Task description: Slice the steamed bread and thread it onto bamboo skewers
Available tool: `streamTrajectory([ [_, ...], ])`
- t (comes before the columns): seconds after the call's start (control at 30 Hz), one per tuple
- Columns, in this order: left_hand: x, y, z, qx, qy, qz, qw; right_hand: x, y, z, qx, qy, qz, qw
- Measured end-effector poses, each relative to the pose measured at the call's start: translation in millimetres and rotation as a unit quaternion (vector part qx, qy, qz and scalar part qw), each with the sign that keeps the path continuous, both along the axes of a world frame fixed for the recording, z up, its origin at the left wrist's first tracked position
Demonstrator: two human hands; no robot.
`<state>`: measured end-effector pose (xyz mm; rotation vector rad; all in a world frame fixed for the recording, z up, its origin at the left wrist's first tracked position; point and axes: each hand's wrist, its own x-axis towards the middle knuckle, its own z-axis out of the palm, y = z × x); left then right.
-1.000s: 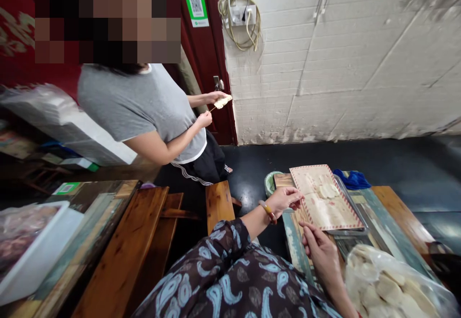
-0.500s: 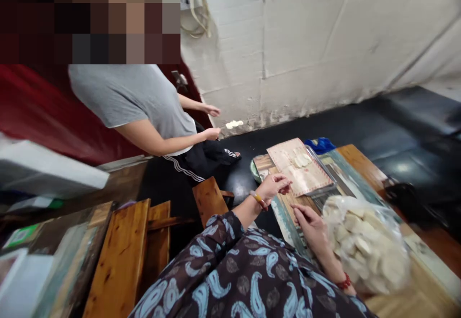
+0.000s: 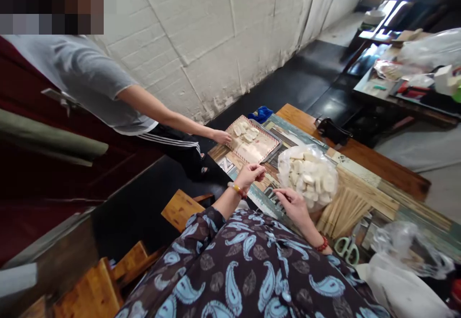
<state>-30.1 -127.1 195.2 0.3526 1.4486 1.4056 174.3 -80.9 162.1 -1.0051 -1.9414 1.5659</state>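
Both of my hands are over the near edge of the table. My left hand (image 3: 249,177) is closed with fingertips together; anything between them is too small to make out. To its right, my right hand (image 3: 293,205) pinches thumb against fingers, and its contents cannot be made out either. Close beyond the right hand sits a clear plastic bag of pale slices (image 3: 309,178). Past my left hand lies a paper-lined tray (image 3: 257,151) with several pale slices (image 3: 246,131) on it. A co-worker's hand (image 3: 221,137) is at the tray's left edge.
Bamboo skewers (image 3: 344,210) lie right of the bag, with green-handled scissors (image 3: 346,250) and crumpled plastic bags (image 3: 410,246) nearby. A blue cloth (image 3: 260,114) lies behind the tray. Wooden benches (image 3: 389,168) and a stool (image 3: 182,211) flank the table (image 3: 370,178). The co-worker stands at left.
My view has swung right. The co-worker has reached over to the tray; the skewered pale slices held before are out of that hand, and more slices lie on the paper. My hands stay pinched.
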Motion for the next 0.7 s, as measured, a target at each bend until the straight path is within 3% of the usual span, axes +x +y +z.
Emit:
streamTrajectory([
  [0.3, 0.1, 31.9, -5.7, 0.003, 0.029, -0.077, 0.997, 14.4, -3.0, 6.0, -0.043, -0.012, -0.082, 0.996],
  [0.5, -12.4, 60.8, -10.0, 0.003, 0.056, -0.178, 0.982, 27.7, 3.3, -4.5, -0.044, -0.054, -0.262, 0.963],
  [0.63, -14.2, 88.8, -10.0, 0.028, 0.100, -0.268, 0.958, 17.6, 8.1, -18.6, -0.085, -0.069, -0.326, 0.939],
  [0.7, -11.1, 103.5, -9.9, 0.077, 0.189, -0.350, 0.914, 0.5, 9.6, -24.6, -0.095, -0.063, -0.335, 0.936],
])
